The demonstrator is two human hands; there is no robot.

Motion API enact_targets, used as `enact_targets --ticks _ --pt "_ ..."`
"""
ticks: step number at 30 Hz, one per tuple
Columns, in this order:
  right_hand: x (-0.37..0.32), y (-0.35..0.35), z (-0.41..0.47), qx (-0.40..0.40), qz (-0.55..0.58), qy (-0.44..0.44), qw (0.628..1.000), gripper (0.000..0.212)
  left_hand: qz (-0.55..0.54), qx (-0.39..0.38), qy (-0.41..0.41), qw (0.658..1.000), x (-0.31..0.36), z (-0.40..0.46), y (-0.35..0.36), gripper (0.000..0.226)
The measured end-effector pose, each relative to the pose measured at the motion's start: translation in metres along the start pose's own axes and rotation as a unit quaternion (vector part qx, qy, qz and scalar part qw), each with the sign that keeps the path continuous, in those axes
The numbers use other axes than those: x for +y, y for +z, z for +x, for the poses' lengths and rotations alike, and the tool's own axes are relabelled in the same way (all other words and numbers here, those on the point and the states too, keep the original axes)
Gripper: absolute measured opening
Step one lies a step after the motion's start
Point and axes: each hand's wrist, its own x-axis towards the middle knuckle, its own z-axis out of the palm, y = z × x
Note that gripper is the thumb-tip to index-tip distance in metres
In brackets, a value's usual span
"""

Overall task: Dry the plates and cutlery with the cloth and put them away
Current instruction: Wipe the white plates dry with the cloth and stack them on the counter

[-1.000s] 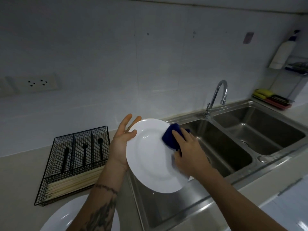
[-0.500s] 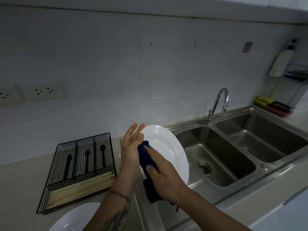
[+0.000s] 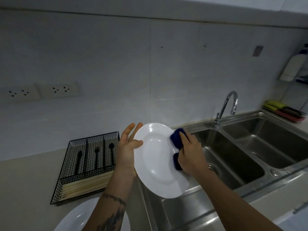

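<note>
I hold a white plate (image 3: pixel 156 157) tilted over the left edge of the sink, its face toward me. My left hand (image 3: pixel 126 150) grips its left rim, thumb on the front and fingers spread behind. My right hand (image 3: pixel 191 154) presses a dark blue cloth (image 3: pixel 176 140) against the plate's right side, fingers curled round the cloth. A second white plate (image 3: pixel 75 217) lies on the counter at the bottom left, partly hidden by my left forearm. Black cutlery (image 3: pixel 96 157) stands in a black wire tray (image 3: pixel 66 165) on the counter.
A steel double sink (image 3: pixel 250 147) with a curved tap (image 3: pixel 230 104) fills the right side. Pale chopsticks (image 3: pixel 86 184) lie in the tray's front compartment. Sponges in a red holder (image 3: pixel 286 110) and a white bottle (image 3: pixel 291 67) sit at the far right. Wall sockets (image 3: pixel 60 90) are at left.
The cloth swept from the plate's left side, beside my left hand, across to its right side. The plate's face turned more toward me.
</note>
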Motion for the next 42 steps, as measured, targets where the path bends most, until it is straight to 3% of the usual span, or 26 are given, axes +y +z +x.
enact_targets --ticks 3,6,9,13,19,23,25,27,30,35,39,42 --pt "-0.005 0.005 -0.012 -0.030 0.010 -0.028 0.999 0.068 0.011 -0.017 -0.015 1.000 -0.005 -0.002 0.002 0.058" --pt "-0.009 0.002 -0.003 0.003 0.013 -0.078 0.997 0.070 0.028 -0.023 -0.019 0.999 -0.011 -0.002 0.016 0.056" --pt "0.004 -0.005 0.002 0.008 0.017 -0.066 0.998 0.071 0.019 -0.024 -0.012 0.999 -0.011 -0.001 0.024 0.057" --pt "0.019 -0.010 -0.016 0.001 0.042 -0.032 0.999 0.064 -0.005 0.030 0.003 1.000 -0.005 0.009 0.017 0.056" --pt "-0.014 -0.026 -0.040 -0.016 0.075 -0.133 0.988 0.059 0.005 0.105 0.012 0.994 0.004 0.030 0.027 0.062" --pt "-0.026 -0.047 -0.050 -0.031 0.174 -0.199 0.964 0.059 0.016 0.164 -0.006 0.986 0.013 0.045 0.019 0.077" --pt "-0.024 -0.053 -0.045 -0.014 0.161 -0.218 0.962 0.067 0.013 0.181 -0.030 0.983 0.015 0.047 0.016 0.079" --pt "-0.021 -0.052 -0.036 0.027 0.132 -0.226 0.965 0.063 0.006 0.183 -0.055 0.982 0.012 0.047 0.018 0.078" --pt "-0.014 -0.053 -0.026 0.059 0.152 -0.230 0.959 0.052 0.046 0.170 -0.073 0.982 0.008 0.043 0.019 0.068" --pt "-0.004 -0.072 -0.018 0.058 0.229 -0.195 0.952 0.046 0.346 0.094 -0.001 0.934 0.004 0.028 0.001 0.061" --pt "0.004 -0.084 -0.010 0.016 0.311 -0.131 0.941 0.047 0.384 -0.048 0.058 0.920 -0.005 0.017 -0.013 0.035" --pt "0.015 -0.088 -0.004 0.025 0.338 -0.105 0.935 0.046 0.352 -0.115 0.043 0.928 -0.009 0.007 -0.013 0.030"
